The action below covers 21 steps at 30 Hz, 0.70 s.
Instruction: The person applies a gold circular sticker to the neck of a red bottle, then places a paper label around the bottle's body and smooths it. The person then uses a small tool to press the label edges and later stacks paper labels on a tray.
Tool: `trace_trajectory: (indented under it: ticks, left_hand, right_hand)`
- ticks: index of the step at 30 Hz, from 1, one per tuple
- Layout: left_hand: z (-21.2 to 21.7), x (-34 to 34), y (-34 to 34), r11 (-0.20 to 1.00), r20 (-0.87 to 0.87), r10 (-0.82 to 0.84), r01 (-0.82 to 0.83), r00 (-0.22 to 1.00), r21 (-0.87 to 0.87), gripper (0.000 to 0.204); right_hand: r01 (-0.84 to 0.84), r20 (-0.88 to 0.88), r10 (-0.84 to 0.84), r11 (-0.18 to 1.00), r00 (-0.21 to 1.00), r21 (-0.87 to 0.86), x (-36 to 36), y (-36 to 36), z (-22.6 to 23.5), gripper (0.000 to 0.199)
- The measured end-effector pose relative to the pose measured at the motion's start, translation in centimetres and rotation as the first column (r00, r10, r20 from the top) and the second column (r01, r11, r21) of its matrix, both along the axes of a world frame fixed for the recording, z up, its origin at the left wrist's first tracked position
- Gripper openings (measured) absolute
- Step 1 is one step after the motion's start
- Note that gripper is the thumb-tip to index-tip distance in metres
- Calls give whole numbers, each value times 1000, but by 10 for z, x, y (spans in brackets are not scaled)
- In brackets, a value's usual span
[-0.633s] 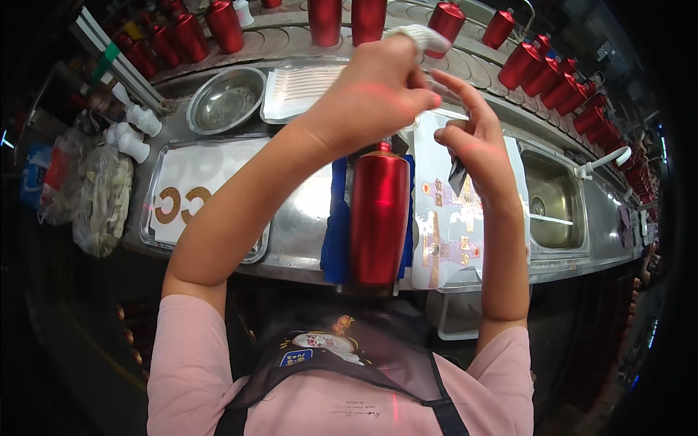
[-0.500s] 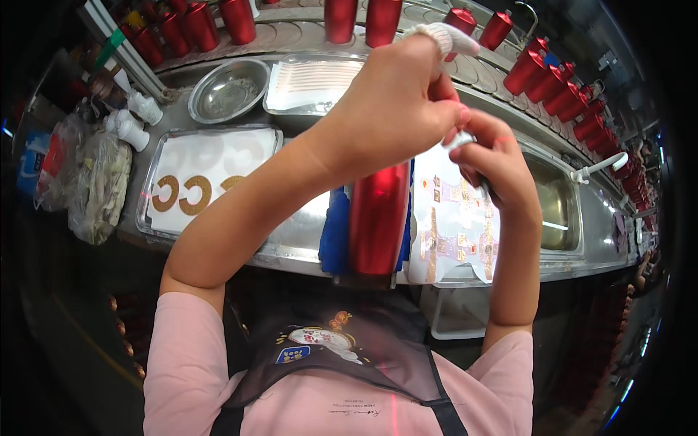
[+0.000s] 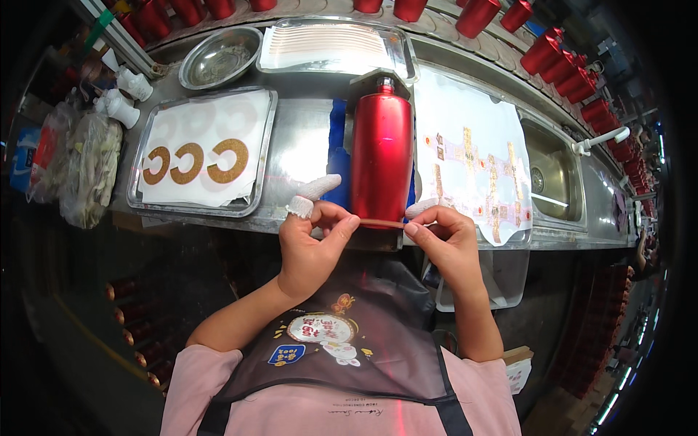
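A glossy red bottle (image 3: 382,152) lies on its back in a dark cradle lined with blue padding (image 3: 337,160), its neck pointing away from me. Across its near end runs a thin pinkish-brown strip (image 3: 382,223), stretched level between my hands. My left hand (image 3: 314,243) pinches the strip's left end between thumb and finger. The right end is pinched the same way by my right hand (image 3: 449,238). A whitish knit finger cover (image 3: 317,187) sits on a finger of the left hand; another shows on the right. Whether the strip touches the bottle, I cannot tell.
On the left, a metal tray (image 3: 267,156) holds gold C-shaped decals on white paper. Behind stand a steel bowl (image 3: 220,58) and a tray (image 3: 411,54) of thin strips. To the right lie a decal sheet (image 3: 472,109) and a sink (image 3: 556,171). Red bottles (image 3: 478,17) line the conveyor.
My hands have come down from beyond the bottle's right side to its near end. They were close together and are now apart, with the strip stretched between them.
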<state>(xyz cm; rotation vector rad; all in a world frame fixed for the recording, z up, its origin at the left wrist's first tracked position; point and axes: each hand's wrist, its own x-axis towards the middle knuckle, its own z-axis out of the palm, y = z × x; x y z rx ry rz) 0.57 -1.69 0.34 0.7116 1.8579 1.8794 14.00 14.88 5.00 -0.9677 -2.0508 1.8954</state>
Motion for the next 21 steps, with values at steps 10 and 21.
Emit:
trace_trajectory:
  ticks: [10, 21]
  left_hand:
    - [-8, -11, -4, 997, 2, -40, 40, 999, -60, 52]
    - [-24, -26, 15, 982, -622, -179, 99, 762, -161, 93]
  right_hand:
    - [46, -42, -44, 997, 998, 62, -2, -10, -4, 8]
    - [64, 19, -64, 998, 998, 27, 2, -5, -6, 10]
